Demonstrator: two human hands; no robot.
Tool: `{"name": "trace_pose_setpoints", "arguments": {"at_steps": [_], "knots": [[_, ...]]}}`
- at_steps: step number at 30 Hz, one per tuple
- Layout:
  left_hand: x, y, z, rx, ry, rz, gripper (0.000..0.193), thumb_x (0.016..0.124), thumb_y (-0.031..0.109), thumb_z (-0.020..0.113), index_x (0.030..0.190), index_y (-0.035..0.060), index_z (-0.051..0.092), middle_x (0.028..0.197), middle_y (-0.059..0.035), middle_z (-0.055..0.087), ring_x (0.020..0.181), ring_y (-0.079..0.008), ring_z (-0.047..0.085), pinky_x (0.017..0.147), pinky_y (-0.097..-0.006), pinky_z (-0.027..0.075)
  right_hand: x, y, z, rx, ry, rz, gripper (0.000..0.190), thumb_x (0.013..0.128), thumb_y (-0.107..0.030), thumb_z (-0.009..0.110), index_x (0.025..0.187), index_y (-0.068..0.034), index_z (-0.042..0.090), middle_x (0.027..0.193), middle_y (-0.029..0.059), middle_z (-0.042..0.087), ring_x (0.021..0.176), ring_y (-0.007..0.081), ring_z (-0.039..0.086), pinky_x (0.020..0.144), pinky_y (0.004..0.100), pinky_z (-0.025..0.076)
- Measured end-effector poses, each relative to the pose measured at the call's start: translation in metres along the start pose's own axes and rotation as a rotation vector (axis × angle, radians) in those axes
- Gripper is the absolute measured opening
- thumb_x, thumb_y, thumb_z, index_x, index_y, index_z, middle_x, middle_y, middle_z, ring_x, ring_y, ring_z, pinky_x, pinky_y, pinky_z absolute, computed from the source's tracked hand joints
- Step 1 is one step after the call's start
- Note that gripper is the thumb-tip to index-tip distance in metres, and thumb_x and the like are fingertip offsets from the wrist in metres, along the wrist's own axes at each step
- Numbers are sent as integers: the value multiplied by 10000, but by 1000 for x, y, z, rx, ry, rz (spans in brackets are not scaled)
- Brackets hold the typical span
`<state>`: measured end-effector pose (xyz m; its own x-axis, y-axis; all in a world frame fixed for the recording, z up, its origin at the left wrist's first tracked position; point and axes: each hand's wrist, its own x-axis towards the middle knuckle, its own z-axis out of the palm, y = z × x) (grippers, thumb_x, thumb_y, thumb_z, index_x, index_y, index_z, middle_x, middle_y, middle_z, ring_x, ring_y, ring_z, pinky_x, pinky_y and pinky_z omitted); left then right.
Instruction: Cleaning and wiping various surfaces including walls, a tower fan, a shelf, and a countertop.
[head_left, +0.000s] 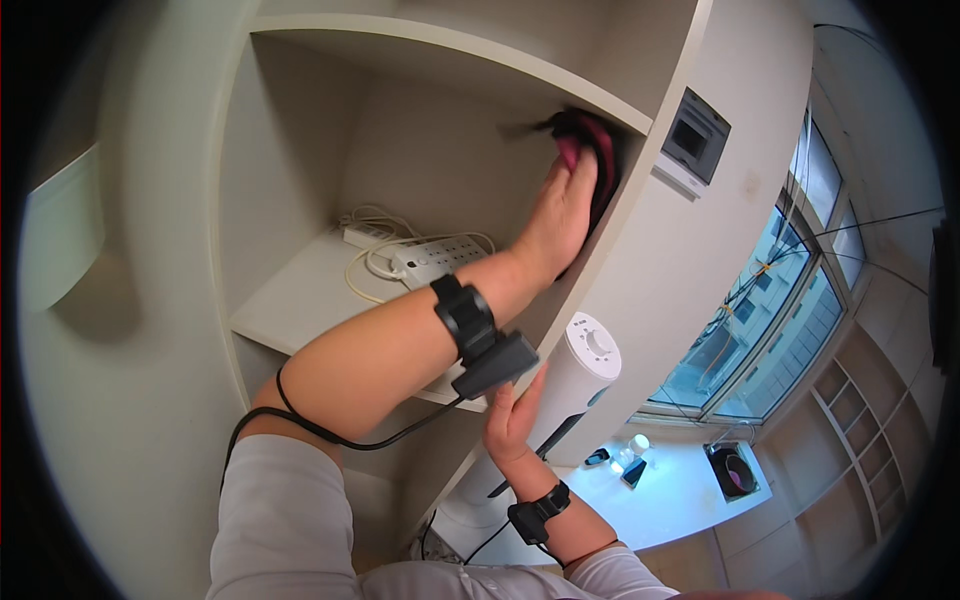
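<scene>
My left hand (562, 214) reaches deep into an open cabinet compartment. It holds a black and pink cloth (604, 161), blurred, flat against the inner face of the right side panel (634, 202). The fingertips are hidden by the cloth. Lower down, my right hand (514, 424) touches the front edge of that panel, fingers apart, with nothing seen in it. A white power strip (439, 256) and its coiled cable lie on the compartment's shelf (292, 292), partly behind my left forearm.
A white cylindrical appliance with a knob (598, 343) stands right of the panel, close to my right hand. Above it, a grey-covered box (696, 139) is mounted on the panel's outside. Farther off are a white counter (675, 517) with a bottle (630, 452), a sink (733, 472) and windows (750, 330).
</scene>
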<state>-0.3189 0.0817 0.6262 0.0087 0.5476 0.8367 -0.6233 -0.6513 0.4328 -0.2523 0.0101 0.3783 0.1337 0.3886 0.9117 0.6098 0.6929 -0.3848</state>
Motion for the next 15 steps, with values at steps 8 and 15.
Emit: {"name": "trace_pose_setpoints", "arguments": {"at_steps": [8, 15], "knots": [[-97, -70, -53, 286, 41, -700, 647, 1068, 447, 321, 1529, -5, 375, 1551, -235, 426, 1469, -338, 370, 1185, -378, 299, -7, 3, 3, 40, 77, 40, 594, 1024, -178, 490, 1507, 98, 281, 1435, 262, 451, 1312, 391, 461, 1132, 432, 327], [-28, -23, -26, 89, -13, -597, 610, 1086, 359, 340, 1536, -53, 325, 1629, -170, 325, 1501, -272, 293, 1205, -373, 257, -1, -6, -2, 33, 29, 37, 561, 1024, -159, 483, 1493, 96, 310, 1429, 250, 459, 1314, 378, 463, 1130, 426, 330]]}}
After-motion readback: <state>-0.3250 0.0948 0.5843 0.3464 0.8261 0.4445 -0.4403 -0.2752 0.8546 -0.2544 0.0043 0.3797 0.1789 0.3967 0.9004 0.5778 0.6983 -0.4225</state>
